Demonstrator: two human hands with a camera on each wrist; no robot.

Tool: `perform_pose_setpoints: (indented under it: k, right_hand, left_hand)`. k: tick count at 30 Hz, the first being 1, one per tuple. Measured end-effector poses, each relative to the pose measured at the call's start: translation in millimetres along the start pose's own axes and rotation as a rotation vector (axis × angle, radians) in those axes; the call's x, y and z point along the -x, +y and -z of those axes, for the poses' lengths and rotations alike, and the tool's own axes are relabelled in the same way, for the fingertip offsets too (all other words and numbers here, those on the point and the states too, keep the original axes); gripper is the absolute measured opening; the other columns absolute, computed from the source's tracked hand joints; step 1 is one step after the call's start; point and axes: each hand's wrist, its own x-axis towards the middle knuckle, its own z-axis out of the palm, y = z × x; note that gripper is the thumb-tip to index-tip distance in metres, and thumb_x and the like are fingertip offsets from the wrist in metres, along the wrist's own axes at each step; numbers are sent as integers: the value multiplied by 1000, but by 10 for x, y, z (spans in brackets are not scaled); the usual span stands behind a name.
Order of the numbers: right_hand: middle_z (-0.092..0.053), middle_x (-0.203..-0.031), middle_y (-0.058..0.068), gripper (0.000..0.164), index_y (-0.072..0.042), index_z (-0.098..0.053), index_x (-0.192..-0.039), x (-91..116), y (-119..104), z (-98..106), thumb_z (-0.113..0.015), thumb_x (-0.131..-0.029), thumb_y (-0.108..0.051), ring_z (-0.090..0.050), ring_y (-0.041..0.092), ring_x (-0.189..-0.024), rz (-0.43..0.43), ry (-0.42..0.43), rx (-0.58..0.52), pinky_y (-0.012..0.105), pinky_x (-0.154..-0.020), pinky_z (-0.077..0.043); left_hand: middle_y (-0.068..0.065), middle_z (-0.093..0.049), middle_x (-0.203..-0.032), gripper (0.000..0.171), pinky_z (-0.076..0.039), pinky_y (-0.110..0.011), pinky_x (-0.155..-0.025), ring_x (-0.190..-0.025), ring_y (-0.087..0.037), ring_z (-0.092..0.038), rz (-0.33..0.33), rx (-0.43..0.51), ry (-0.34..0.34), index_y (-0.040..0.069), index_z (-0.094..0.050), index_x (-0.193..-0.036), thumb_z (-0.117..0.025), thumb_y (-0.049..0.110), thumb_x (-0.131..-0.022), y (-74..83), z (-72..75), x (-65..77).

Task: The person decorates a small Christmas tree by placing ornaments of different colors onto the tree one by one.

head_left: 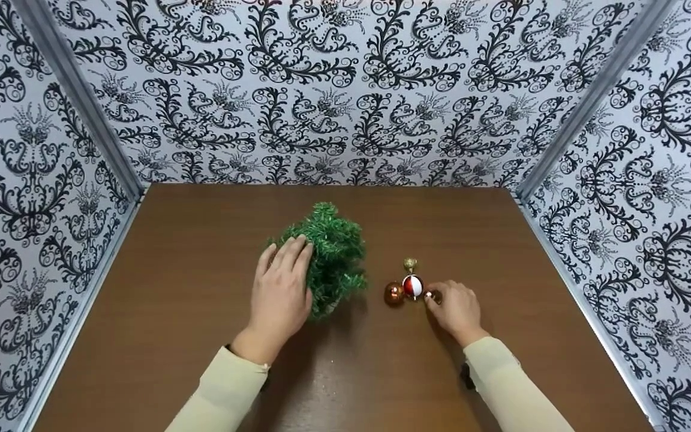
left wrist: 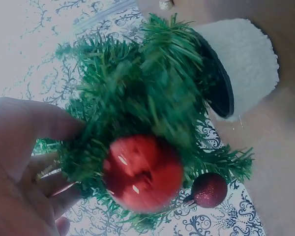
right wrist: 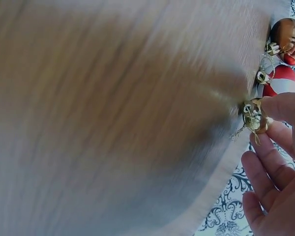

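A small artificial Christmas tree [head_left: 336, 258] has my left hand [head_left: 282, 285] on its left side; in the left wrist view the thumb and fingers grip its branches. A shiny red bauble [left wrist: 143, 173] and a smaller glittery dark red bauble [left wrist: 209, 190] hang on the tree, and its white base [left wrist: 250, 64] shows at upper right. With thumb and fingertips, my right hand [head_left: 458, 307] pinches a small gold bauble [right wrist: 255, 115] low over the table. Just left of that hand is a red and white bauble [head_left: 412, 287], beside a copper bauble [head_left: 394, 294].
A small gold glittery ornament [head_left: 410, 263] lies behind the red and white bauble. The brown wooden table [head_left: 201, 240] is bounded by patterned walls [head_left: 321, 120] at the back and both sides, with grey metal posts [head_left: 90, 108] at the corners.
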Motion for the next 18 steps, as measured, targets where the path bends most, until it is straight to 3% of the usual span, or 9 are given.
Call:
perform_pose_setpoints:
  k: [7,18]
  right_hand:
    - [-71,-102,8,19,-14,-78,-101,9,4,-2,-78,-84,-23,-64,34,-97,-10,-5,-4,53,-87,-45]
    - [-71,-105,11,22,-12,-77,-104,2,0,10,-77,-85,-24,-64,36,-101,-19,-25,-11,54,-93,-43]
  left_hand:
    - [-12,-47,-149,68,-22,-49,-115,-138,-29,-42,-28,30,-15,6,-52,-143,-74,6,-79,-31,-14,-31]
    - [-12,-50,-146,59,-22,-48,-116,-138,-28,-43,-36,66,6,5,-55,-140,-73,20,-86,-66,-50,-64]
